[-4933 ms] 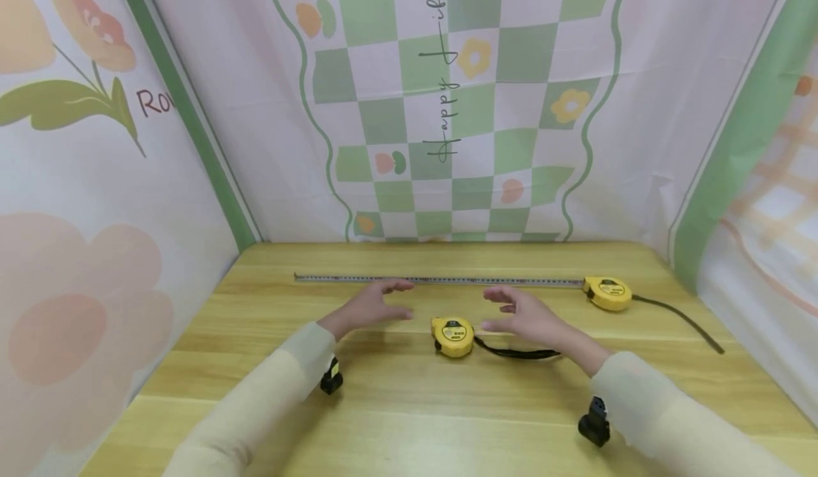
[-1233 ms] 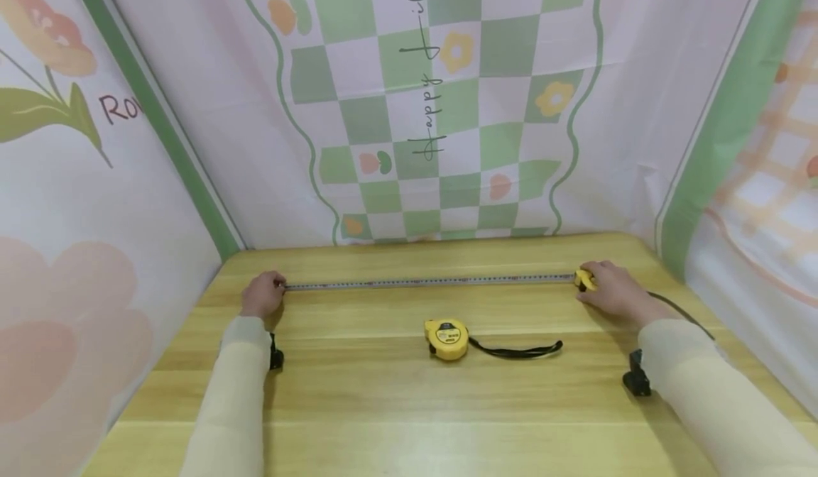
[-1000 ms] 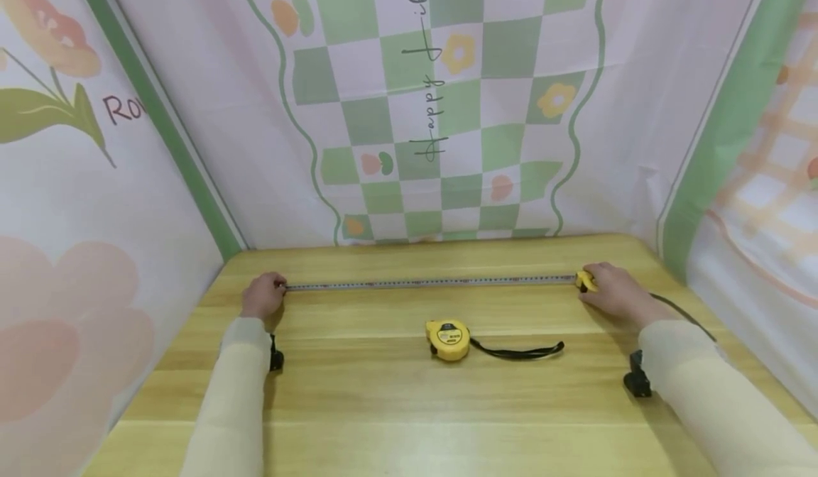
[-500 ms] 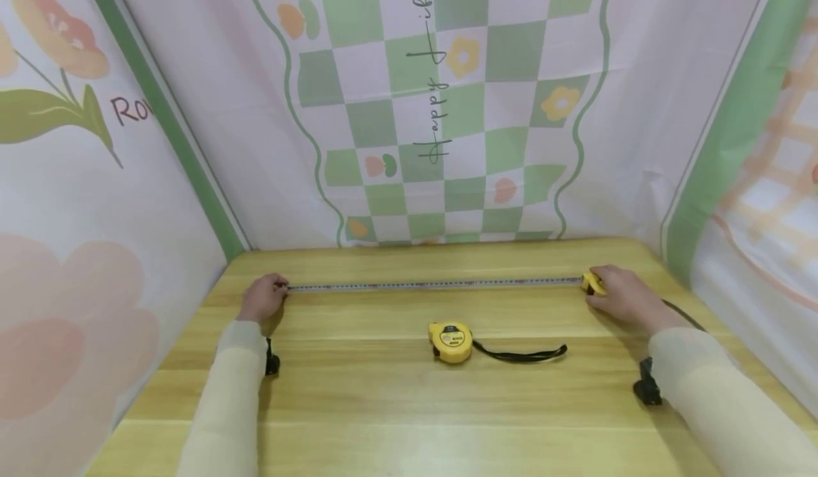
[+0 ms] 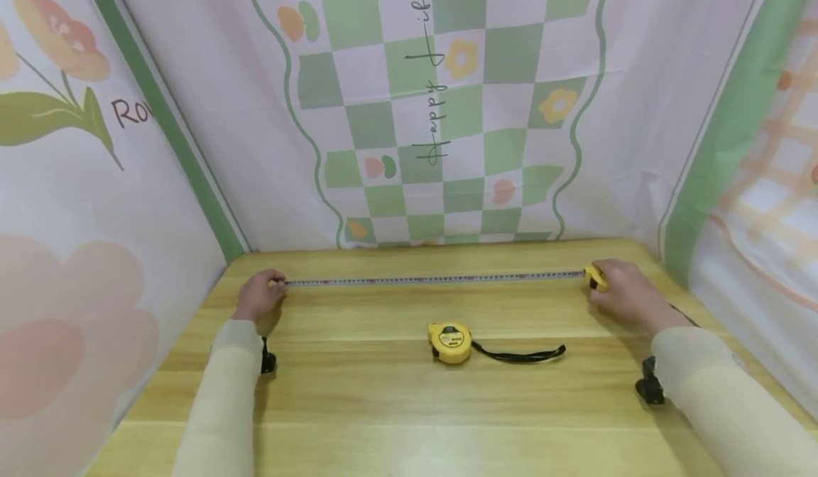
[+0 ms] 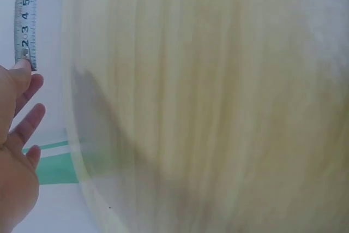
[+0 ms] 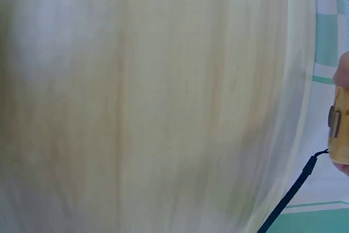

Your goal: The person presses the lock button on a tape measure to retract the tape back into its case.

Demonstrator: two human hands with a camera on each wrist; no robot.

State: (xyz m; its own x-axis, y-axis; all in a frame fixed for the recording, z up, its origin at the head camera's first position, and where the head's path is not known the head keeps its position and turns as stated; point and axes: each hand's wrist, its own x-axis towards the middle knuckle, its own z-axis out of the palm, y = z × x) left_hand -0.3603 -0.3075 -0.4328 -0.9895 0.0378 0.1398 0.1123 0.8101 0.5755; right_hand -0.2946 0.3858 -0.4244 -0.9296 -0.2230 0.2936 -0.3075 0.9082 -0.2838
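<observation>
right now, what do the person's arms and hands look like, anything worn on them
The left sleeve and right sleeve are long, plain and cream, with slightly greyer cuffs. A small, boxy black camera sits at the left wrist and another at the right. The left hand and right hand wear no gloves.

In front of you stretches a light yellow-brown, wood-grained table (image 5: 409, 413) with rounded far corners. Near its middle, you have a rounded yellow tape measure (image 5: 451, 343) lying flat, its narrow black strap (image 5: 525, 357) trailing across the surface to your right.
</observation>
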